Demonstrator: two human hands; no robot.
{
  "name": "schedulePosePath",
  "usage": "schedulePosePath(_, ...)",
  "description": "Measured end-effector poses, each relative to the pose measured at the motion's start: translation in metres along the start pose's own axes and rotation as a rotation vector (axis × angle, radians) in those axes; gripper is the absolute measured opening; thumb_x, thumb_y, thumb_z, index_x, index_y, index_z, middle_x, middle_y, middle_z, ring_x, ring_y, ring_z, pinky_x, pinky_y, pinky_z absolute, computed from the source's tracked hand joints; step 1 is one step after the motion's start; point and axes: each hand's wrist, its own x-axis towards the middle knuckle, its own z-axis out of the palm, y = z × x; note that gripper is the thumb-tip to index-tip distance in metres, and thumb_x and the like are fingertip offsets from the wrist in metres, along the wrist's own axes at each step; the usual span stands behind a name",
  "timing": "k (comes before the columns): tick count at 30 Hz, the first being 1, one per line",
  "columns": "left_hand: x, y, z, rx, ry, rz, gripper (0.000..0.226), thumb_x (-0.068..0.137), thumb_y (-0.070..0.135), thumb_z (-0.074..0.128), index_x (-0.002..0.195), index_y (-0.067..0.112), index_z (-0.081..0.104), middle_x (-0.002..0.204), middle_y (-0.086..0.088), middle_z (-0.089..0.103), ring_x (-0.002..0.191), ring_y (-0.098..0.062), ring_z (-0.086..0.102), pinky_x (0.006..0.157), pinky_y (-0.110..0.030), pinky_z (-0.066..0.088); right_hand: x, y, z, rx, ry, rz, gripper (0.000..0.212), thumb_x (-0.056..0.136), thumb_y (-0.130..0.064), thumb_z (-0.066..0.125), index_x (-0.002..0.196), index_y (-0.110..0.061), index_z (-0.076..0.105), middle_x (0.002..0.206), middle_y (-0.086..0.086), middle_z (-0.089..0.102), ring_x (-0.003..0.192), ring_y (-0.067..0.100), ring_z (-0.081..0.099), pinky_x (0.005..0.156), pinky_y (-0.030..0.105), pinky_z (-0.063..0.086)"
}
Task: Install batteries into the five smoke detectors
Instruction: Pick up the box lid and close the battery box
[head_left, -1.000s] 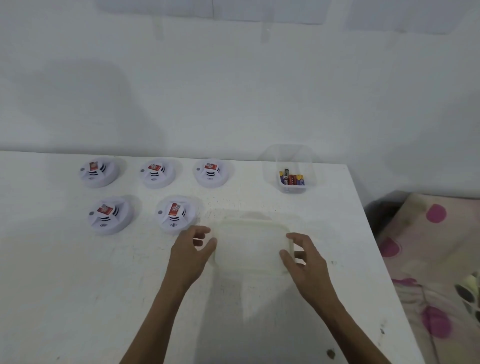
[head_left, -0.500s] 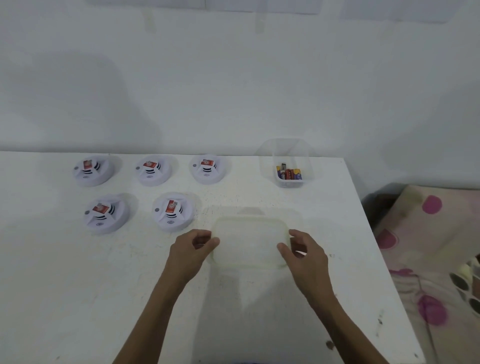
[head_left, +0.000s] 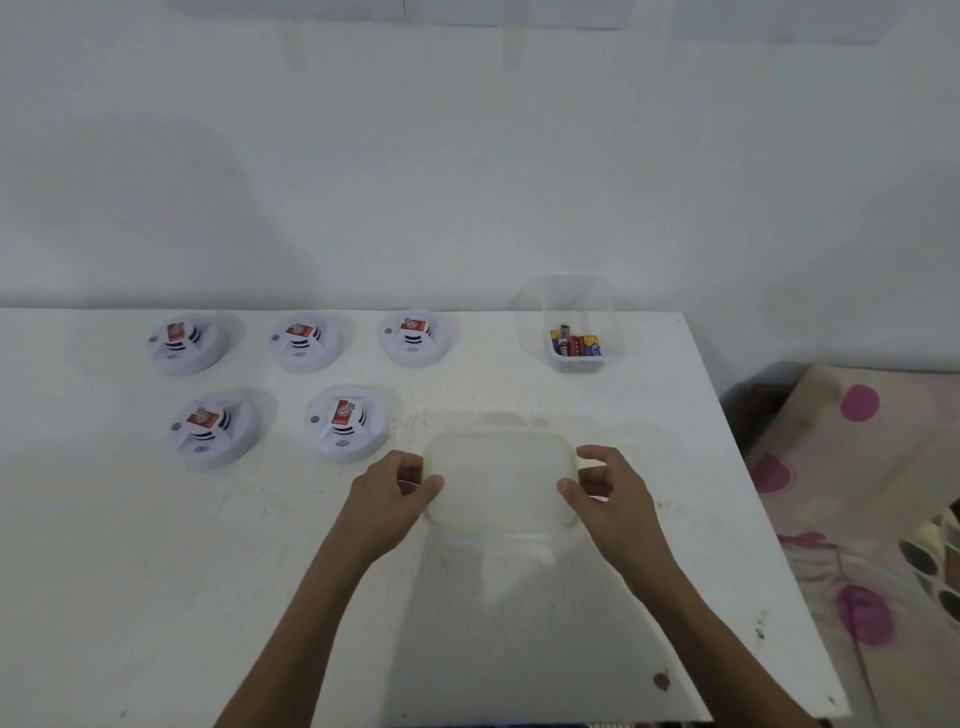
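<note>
Five white smoke detectors with red stickers lie on the white table (head_left: 130, 545). Three form a back row (head_left: 187, 343), (head_left: 306, 340), (head_left: 415, 338) and two sit in front (head_left: 213, 428), (head_left: 345, 421). A clear plastic box (head_left: 530, 317) at the back right holds several batteries (head_left: 575, 345). A translucent lid (head_left: 501, 483) lies flat in front of me. My left hand (head_left: 387, 493) pinches its left edge and my right hand (head_left: 613, 493) grips its right edge.
The table's right edge runs diagonally close to my right arm. Beyond it lies a beige cloth with pink dots (head_left: 857, 467). A white wall stands directly behind the table.
Both hands stay on the lid's edges, and the lid has come a little nearer to me. My view has tilted slightly; the detectors and battery box have not moved.
</note>
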Motion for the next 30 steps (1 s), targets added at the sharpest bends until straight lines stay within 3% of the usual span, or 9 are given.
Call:
schedulePosePath(2,-0.005,0.005,0.0,0.02,-0.052,0.015,0.054,0.076,0.047,0.072,0.119,0.021,0.051,0.11,0.005,0.059,0.089,-0.005,0.058,0.072,-0.022,0.049,0.002,-0.006,-0.001,-0.114,-0.052,-0.033,0.046,0.087,-0.022,0.065,0.128,-0.029,0.044,0.119,0.0,0.057,0.096,0.012,0.06,0.076,0.025,0.053)
schedulePosePath(4,-0.009,0.005,0.003,0.07,-0.116,0.028,0.092,0.06,0.062,0.076,0.136,0.024,0.039,0.121,0.006,0.049,0.1,-0.009,0.055,0.08,-0.026,0.049,0.008,-0.009,-0.002,-0.341,-0.109,-0.156,0.061,0.087,-0.021,0.061,0.139,-0.032,0.032,0.145,-0.002,0.035,0.123,0.019,0.044,0.1,0.036,0.043)
schedulePosePath(6,-0.012,0.005,0.007,0.174,-0.158,0.034,0.122,0.053,0.066,0.077,0.149,0.026,0.014,0.138,0.002,0.033,0.12,-0.017,0.045,0.093,-0.032,0.044,0.011,-0.017,-0.004,-0.446,-0.213,-0.259,0.071,0.087,-0.015,0.056,0.146,-0.036,0.022,0.157,-0.011,0.013,0.139,0.017,0.019,0.108,0.034,0.025)
schedulePosePath(8,-0.013,0.004,0.011,0.249,-0.159,0.079,0.128,0.053,0.063,0.077,0.149,0.031,0.0,0.146,0.001,0.023,0.13,-0.018,0.034,0.1,-0.036,0.041,0.013,-0.021,-0.005,-0.477,-0.317,-0.31,0.073,0.087,-0.012,0.051,0.147,-0.038,0.019,0.156,-0.016,0.015,0.14,0.011,0.013,0.108,0.028,0.023)
schedulePosePath(13,-0.014,0.002,0.011,0.296,0.026,0.15,0.107,0.067,0.053,0.076,0.149,0.033,0.01,0.149,0.003,0.021,0.135,-0.019,0.026,0.102,-0.041,0.036,0.012,-0.02,-0.001,-0.594,-0.121,-0.326,0.051,0.09,-0.037,0.055,0.138,-0.028,0.042,0.124,-0.004,0.05,0.112,0.02,0.042,0.092,0.028,0.038)
schedulePosePath(18,-0.016,-0.002,0.014,0.185,0.239,0.214,0.044,0.082,0.034,0.068,0.123,0.029,0.052,0.114,0.01,0.052,0.104,-0.01,0.054,0.083,-0.023,0.043,0.004,-0.018,-0.005,-0.523,-0.083,-0.204,0.029,0.091,-0.041,0.056,0.115,-0.024,0.06,0.068,-0.008,0.061,0.068,0.008,0.058,0.066,0.019,0.044)
schedulePosePath(22,-0.02,0.004,0.021,0.066,0.195,0.208,0.022,0.087,0.032,0.064,0.108,0.026,0.062,0.09,0.015,0.064,0.079,0.003,0.06,0.07,-0.016,0.049,-0.001,-0.012,-0.002,-0.359,-0.088,-0.11,0.022,0.088,-0.035,0.063,0.106,-0.022,0.061,0.083,-0.006,0.064,0.071,0.005,0.059,0.063,0.014,0.042)
schedulePosePath(25,-0.021,0.006,0.023,-0.019,0.182,0.144,0.024,0.084,0.035,0.067,0.106,0.027,0.061,0.091,0.014,0.065,0.079,0.005,0.06,0.064,-0.007,0.04,-0.002,-0.01,0.002,-0.173,-0.085,-0.013,0.027,0.086,-0.033,0.066,0.11,-0.021,0.061,0.097,-0.006,0.064,0.08,0.01,0.063,0.068,0.018,0.045)
schedulePosePath(30,-0.017,0.003,0.024,-0.106,0.123,0.031,0.029,0.081,0.036,0.07,0.107,0.023,0.066,0.092,0.015,0.066,0.084,0.003,0.062,0.067,-0.012,0.045,-0.005,-0.01,0.01,-0.098,-0.103,0.029,0.022,0.086,-0.03,0.064,0.105,-0.019,0.067,0.095,-0.006,0.068,0.083,0.008,0.064,0.069,0.019,0.049)
